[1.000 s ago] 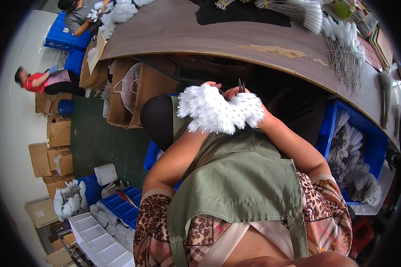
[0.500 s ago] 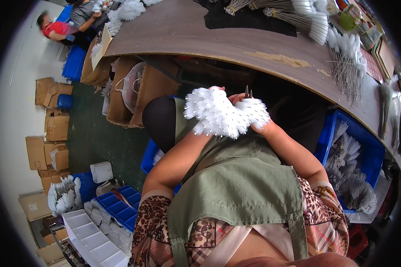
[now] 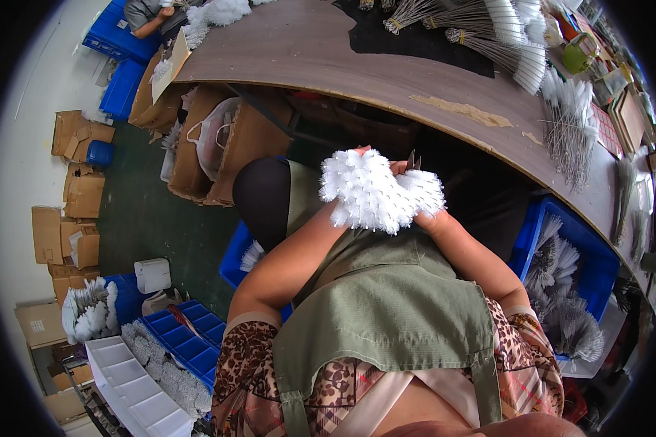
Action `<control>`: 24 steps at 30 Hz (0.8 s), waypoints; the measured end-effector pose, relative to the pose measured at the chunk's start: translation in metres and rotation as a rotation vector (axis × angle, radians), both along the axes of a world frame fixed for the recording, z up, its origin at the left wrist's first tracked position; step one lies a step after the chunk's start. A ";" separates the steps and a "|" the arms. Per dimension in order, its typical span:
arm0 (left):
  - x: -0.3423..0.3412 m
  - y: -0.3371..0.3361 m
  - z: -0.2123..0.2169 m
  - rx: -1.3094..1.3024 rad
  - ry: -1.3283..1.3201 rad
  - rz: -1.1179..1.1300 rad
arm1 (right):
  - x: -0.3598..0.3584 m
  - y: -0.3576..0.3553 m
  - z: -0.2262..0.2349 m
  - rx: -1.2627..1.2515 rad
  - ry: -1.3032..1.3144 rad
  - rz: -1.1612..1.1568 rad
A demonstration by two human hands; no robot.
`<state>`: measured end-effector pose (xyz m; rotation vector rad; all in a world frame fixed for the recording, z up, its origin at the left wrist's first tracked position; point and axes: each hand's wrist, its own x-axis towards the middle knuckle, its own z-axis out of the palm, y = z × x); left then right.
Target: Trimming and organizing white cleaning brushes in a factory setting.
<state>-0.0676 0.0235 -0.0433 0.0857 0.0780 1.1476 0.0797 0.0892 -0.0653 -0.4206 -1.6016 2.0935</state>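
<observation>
Both hands, the left hand and the right hand, gripped a fluffy white bristle brush bundle above the green apron, below the curved wooden worktop.

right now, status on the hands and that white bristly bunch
Left hand and right hand both closed on the fluffy white bristle bunch over the lap. Thin metal tool tips poke up behind it. Curved wooden table edge just ahead, not touching.

A small workshop where white bristle brushes are put together by hand.

A long wooden workbench carries bundles of wire-stemmed brushes; blue plastic crates of brushes, stacked cardboard boxes and a white compartment tray crowd the dark green floor.
</observation>
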 end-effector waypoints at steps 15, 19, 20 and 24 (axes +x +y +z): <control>-0.015 -0.025 -0.056 0.153 1.425 0.355 | 0.004 0.000 0.012 0.685 0.008 -0.140; -0.010 -0.023 -0.041 0.326 1.629 0.377 | 0.008 -0.002 0.011 0.450 0.065 -0.194; -0.007 -0.023 -0.037 0.331 1.627 0.366 | 0.008 -0.003 0.013 0.446 0.062 -0.204; 0.004 -0.019 -0.016 0.261 1.538 0.353 | 0.011 -0.001 0.015 0.362 0.034 -0.192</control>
